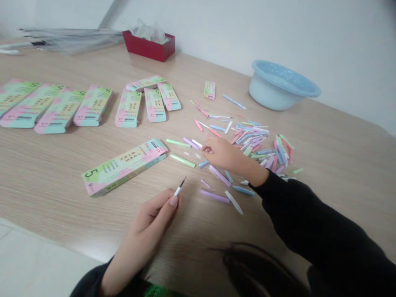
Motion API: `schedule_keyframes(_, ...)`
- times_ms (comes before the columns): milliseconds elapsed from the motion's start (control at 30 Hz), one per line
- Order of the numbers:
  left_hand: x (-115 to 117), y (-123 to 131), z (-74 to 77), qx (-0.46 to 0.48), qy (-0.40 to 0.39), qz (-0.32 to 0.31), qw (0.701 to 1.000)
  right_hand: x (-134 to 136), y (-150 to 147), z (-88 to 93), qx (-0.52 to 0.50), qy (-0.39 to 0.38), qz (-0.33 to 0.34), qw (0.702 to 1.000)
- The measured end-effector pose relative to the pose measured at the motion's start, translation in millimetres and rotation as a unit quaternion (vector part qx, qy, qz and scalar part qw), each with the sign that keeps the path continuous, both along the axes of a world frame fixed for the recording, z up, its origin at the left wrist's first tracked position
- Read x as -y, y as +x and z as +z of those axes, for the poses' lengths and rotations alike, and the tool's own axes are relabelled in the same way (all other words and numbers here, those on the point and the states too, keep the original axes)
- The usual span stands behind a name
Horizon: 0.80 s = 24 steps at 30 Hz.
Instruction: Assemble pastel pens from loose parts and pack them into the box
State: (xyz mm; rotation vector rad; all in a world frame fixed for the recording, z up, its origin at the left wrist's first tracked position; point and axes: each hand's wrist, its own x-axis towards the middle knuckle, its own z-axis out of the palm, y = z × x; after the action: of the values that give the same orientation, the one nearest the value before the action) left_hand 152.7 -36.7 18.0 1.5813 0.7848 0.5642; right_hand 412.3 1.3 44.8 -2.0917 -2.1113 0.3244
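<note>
My left hand (156, 218) is closed around a thin white pen refill (180, 188) with a dark tip that points up and away, held above the wooden table (46, 173). My right hand (218, 152) reaches forward with fingers curled, pinching at small pastel pieces near a purple pen barrel (190, 142). Just left of it lie two green barrels (182, 160) and a long pastel pen box (123, 166). A loose heap of pink, blue, green and purple pen parts (258, 142) spreads to the right of my right hand.
Several pastel boxes (93, 105) lie in rows at the back left. A light blue plastic basin (280, 84) stands at the back right, a red tray (149, 45) with clear plastic at the back. Dark hair shows at the bottom edge.
</note>
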Motion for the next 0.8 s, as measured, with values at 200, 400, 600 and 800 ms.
schedule_keyframes(200, -2.6, 1.1, 3.1, -0.016, 0.038, 0.014, 0.999, -17.3, -15.2, -21.8, 0.021, -0.034, -0.006, 0.999)
schedule_keyframes(400, -2.7, 3.1, 3.5, -0.028, 0.069, 0.021, 0.997, -15.9, -15.8, -16.4, 0.015, -0.022, -0.025, 0.999)
schedule_keyframes(600, -0.3, 0.1, 4.0, -0.041, 0.102, 0.035, 0.993, -2.7, 29.4, 22.0, 0.009, 0.047, -0.105, 0.993)
schedule_keyframes(800, 0.8, 3.7, -3.7, -0.035, 0.134, 0.026, 0.990, 21.4, 110.1, 32.9, -0.010, 0.002, -0.213, 0.977)
